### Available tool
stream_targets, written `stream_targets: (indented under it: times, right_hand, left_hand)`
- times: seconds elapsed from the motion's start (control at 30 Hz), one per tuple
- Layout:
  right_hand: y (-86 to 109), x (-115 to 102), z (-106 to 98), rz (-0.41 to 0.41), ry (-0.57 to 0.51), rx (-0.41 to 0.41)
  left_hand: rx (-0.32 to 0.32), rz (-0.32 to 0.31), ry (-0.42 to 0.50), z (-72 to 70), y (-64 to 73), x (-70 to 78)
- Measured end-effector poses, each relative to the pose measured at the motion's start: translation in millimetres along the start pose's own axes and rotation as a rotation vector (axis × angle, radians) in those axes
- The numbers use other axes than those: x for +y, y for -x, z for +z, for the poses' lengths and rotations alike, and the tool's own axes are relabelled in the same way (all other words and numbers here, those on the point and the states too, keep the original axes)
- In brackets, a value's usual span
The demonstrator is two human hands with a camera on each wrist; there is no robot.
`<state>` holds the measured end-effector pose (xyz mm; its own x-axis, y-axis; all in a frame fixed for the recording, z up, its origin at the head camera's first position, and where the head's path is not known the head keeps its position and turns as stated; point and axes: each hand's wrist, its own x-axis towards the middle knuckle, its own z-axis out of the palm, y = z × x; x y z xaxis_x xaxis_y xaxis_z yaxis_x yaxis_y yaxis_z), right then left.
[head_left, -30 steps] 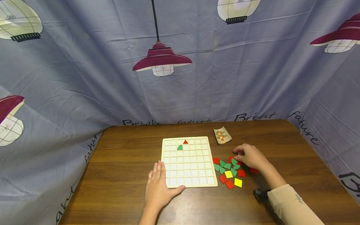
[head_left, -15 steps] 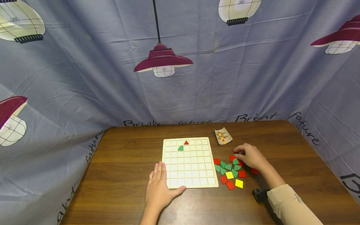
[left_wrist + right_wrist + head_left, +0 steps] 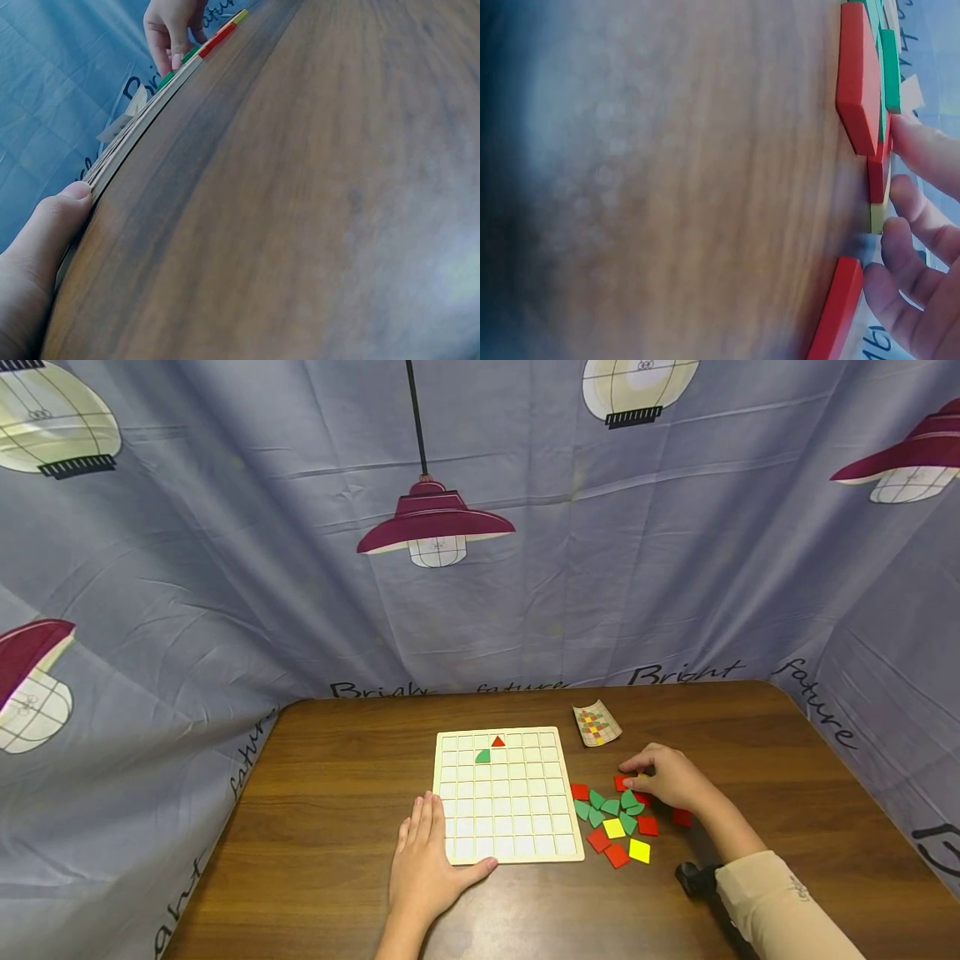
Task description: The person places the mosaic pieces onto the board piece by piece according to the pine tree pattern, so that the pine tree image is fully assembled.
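A pale square grid board [image 3: 517,817] lies on the table, bearing a red triangle [image 3: 498,742] and a green quarter-circle [image 3: 483,757] near its top. My left hand [image 3: 427,858] rests at its lower left corner, fingers straight along the left edge and thumb along the near edge. The thumb also shows at the board's edge in the left wrist view. Right of the board my right hand [image 3: 672,779] reaches over loose pieces. Its thumb and fingers stand apart, bent down beside a red square piece [image 3: 622,783]. The palm hides some pieces.
Several green quarter-circles [image 3: 611,807] lie loose between board and right hand. Red squares [image 3: 617,857] and yellow squares [image 3: 639,850] lie nearer me. A curled pattern card [image 3: 597,724] sits behind them. A grey-blue printed curtain [image 3: 480,627] hangs around the table.
The right thumb has shifted slightly from beside a green quarter-circle to the red square, and that green piece sits a little nearer me. The left hand stays on the board.
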<state>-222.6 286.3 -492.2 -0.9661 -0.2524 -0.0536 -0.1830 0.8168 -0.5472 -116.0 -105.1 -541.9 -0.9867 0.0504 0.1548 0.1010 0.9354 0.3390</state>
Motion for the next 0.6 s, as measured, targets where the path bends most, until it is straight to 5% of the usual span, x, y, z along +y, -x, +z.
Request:
stream_targets:
  times: [0.6]
  right_hand:
    - [-2.3,-0.8,1.5,-0.040,0.006,0.015]
  left_hand:
    - [-0.010,-0.013,0.008,2.0,-0.3,-0.4]
